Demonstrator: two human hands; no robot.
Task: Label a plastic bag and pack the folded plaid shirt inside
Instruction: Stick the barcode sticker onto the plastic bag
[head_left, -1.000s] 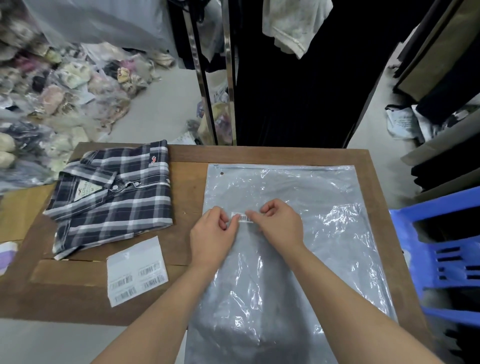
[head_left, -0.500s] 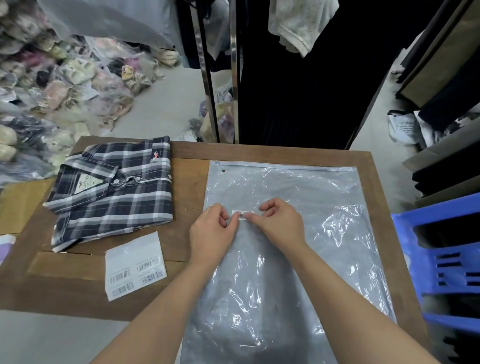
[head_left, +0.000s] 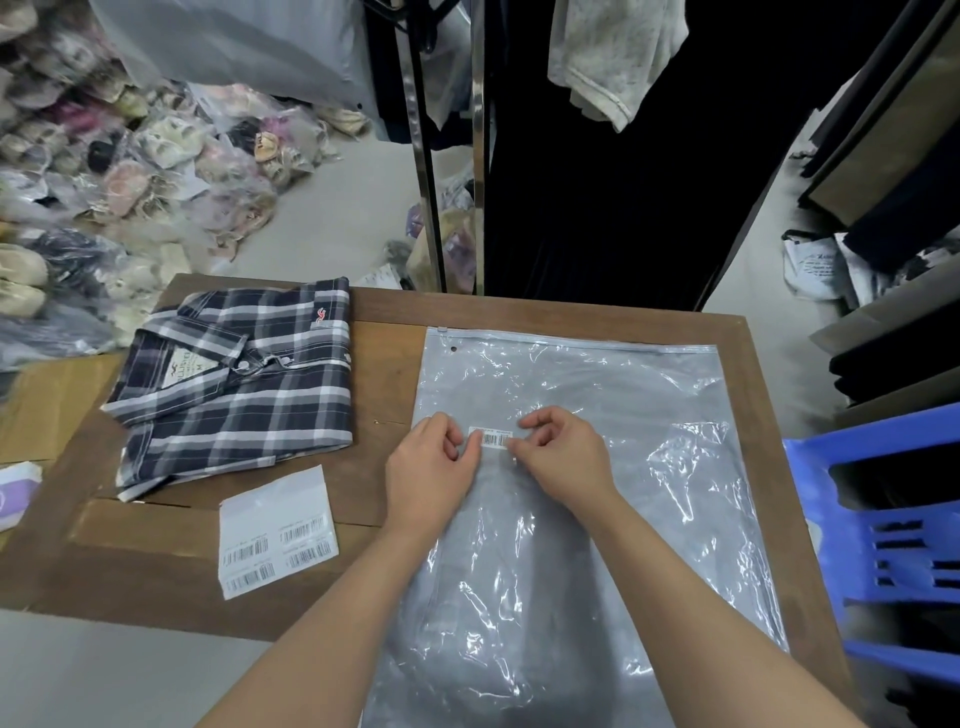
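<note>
A clear zip plastic bag (head_left: 597, 384) lies flat on the right half of the wooden table (head_left: 571, 317), its zip edge at the far side. A small white barcode label (head_left: 492, 437) rests on the bag's middle. My left hand (head_left: 428, 467) pinches the label's left end and my right hand (head_left: 563, 460) holds its right end, fingers curled. The folded plaid shirt (head_left: 234, 395), dark blue and white with its collar to the left, sits on the table's left part, apart from the bag.
A white sheet of barcode labels (head_left: 275, 530) lies near the front edge, left of my left arm. A blue plastic chair (head_left: 883, 519) stands right of the table. Metal rack poles (head_left: 423, 182) and hanging dark clothes rise behind. Bagged goods (head_left: 130, 171) are piled on the floor at the left.
My hands have drawn slightly apart, so more of the barcode label shows between the fingertips. The bag and the shirt have not moved.
</note>
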